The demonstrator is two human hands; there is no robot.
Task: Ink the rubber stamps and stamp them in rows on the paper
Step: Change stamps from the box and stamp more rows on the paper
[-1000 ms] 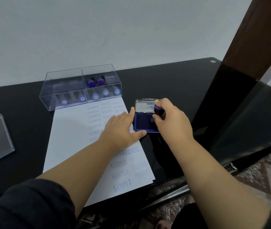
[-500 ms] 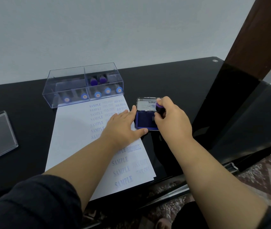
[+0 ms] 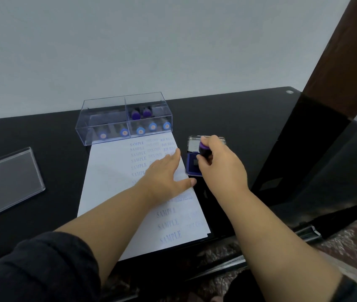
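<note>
A white sheet of paper (image 3: 110, 175) lies on the black table, covered with columns of blue stamped words such as SAMPLE. My left hand (image 3: 162, 173) rests flat on the paper, fingers straight, thumb out toward the ink pad. An open blue ink pad (image 3: 191, 164) with its lid raised behind sits just right of the paper. My right hand (image 3: 221, 168) grips a purple-topped rubber stamp (image 3: 203, 149) over the pad. Whether the stamp touches the ink is hidden by my fingers.
A clear plastic box (image 3: 125, 118) holding several more stamps stands at the top edge of the paper. Its clear lid (image 3: 7, 182) lies at the far left. The black table (image 3: 238, 118) ends close to me; a dark wooden post (image 3: 345, 62) rises on the right.
My right hand has lifted and tilted the stamp slightly on the ink pad. The left hand stays flat on the paper. The camera has shifted a little.
</note>
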